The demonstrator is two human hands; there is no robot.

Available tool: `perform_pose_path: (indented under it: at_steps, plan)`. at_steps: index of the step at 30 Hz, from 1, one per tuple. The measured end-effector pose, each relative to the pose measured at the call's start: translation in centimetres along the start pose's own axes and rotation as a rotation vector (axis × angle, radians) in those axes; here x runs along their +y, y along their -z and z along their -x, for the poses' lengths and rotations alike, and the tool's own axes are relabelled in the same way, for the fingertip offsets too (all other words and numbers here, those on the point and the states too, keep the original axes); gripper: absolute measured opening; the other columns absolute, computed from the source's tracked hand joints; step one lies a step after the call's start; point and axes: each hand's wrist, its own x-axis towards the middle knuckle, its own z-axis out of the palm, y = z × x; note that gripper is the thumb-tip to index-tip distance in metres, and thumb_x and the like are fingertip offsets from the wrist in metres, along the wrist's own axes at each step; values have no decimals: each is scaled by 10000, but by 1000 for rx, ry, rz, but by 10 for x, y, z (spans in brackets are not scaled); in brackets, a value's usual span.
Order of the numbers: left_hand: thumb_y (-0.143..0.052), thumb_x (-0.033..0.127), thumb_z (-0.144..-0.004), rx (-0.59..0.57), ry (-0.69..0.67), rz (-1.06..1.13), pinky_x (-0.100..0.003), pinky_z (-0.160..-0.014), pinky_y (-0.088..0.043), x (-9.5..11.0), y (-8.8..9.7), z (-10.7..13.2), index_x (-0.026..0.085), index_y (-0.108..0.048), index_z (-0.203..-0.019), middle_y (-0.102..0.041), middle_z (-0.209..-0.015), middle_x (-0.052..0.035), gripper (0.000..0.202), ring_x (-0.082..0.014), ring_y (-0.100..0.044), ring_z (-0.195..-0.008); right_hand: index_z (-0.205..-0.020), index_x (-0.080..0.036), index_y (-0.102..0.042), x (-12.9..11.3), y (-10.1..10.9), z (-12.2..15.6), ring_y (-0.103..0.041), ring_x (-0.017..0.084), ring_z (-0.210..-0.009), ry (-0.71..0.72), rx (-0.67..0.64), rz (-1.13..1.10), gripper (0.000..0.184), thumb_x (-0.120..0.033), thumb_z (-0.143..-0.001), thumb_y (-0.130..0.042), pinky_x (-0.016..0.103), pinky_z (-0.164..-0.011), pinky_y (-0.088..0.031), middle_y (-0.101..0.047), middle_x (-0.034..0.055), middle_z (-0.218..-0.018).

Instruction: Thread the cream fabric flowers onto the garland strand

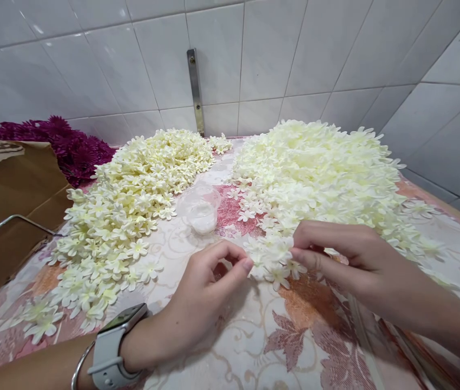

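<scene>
A large heap of white artificial flowers (315, 168) with pale yellow centres lies in front of me to the right, its near end spilling down between my hands. My right hand (347, 260) pinches a white flower (284, 246) at that near end between thumb and index finger. My left hand (214, 281) has its thumb and index tip pressed together at the left edge of the same flowers; anything between them is too small to make out. Just beyond the left hand stands a small clear plastic cup (202, 216) with whitish contents.
A second heap of cream flowers (132, 184) spreads over the left side of the patterned tablecloth (222, 352). Behind it lie purple flowers (67, 146) beside an open cardboard box (11, 200). A tiled wall (270, 54) with a metal strip (196, 92) closes off the back.
</scene>
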Motion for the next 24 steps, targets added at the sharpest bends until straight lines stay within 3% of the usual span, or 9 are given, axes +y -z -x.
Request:
perform_pose_path:
  at_steps: [4,6,8,11,14,17,20,24]
  plan:
    - [-578,272,-829,92,-61,-124,-179,-443,-331,-3,2,-2,186,-581,-691,-530,-631,42,163,-73,-436,-514,-682,-216,-571,18,6,-3,-549,161,-585,-9,144,235,240,-279,-887,-465,286,-514,-401,-599,12,-660]
    - [-595,267,-821,101,-103,-179,-186,-470,-362,-4,3,-1,192,-629,-744,-582,-697,27,113,-80,-467,-544,-836,-205,-624,26,6,-3,-612,221,-764,104,197,407,182,-245,-890,-455,342,-629,-459,-663,61,-822]
    - [-610,252,-816,84,-169,-234,-194,-524,-404,-6,4,-1,219,-675,-903,-631,-821,6,113,-92,-510,-608,-1009,-186,-619,29,4,-3,-580,292,-1035,247,236,604,226,-154,-883,-434,429,-788,-453,-667,113,-1050]
    - [-601,201,-825,71,-294,-290,-200,-592,-448,-10,3,1,289,-628,-1136,-631,-1071,-19,325,-116,-565,-755,-1163,-213,-572,24,3,-1,-375,308,-1307,355,240,839,442,6,-820,-398,528,-981,-328,-540,107,-1327]
    - [-570,195,-852,62,-359,-306,-209,-671,-488,-14,3,1,326,-593,-1190,-591,-1218,-21,363,-158,-577,-977,-1284,-308,-486,16,3,2,-237,267,-1378,357,210,924,662,68,-747,-393,549,-1086,-181,-423,23,-1435]
    - [-554,227,-870,57,-420,-371,-283,-827,-499,-15,5,2,334,-548,-1239,-561,-1285,-33,384,-207,-517,-1152,-1364,-358,-390,10,2,5,-154,253,-1399,358,200,967,770,65,-721,-400,567,-1115,-45,-359,-29,-1468]
    - [-535,199,-879,98,-616,-547,-392,-969,-434,-10,7,7,310,-518,-1251,-527,-1311,-62,389,-225,-470,-1206,-1399,-349,-337,3,-2,8,-118,245,-1405,397,183,990,785,64,-733,-388,571,-1104,80,-325,-42,-1480]
    - [-545,142,-854,103,-1011,-879,-392,-1034,-362,6,10,17,221,-561,-1162,-423,-1336,-110,318,-233,-372,-1258,-1343,-336,-430,-16,-9,14,-166,260,-1397,438,114,951,639,4,-802,-409,565,-1110,65,-350,-50,-1464]
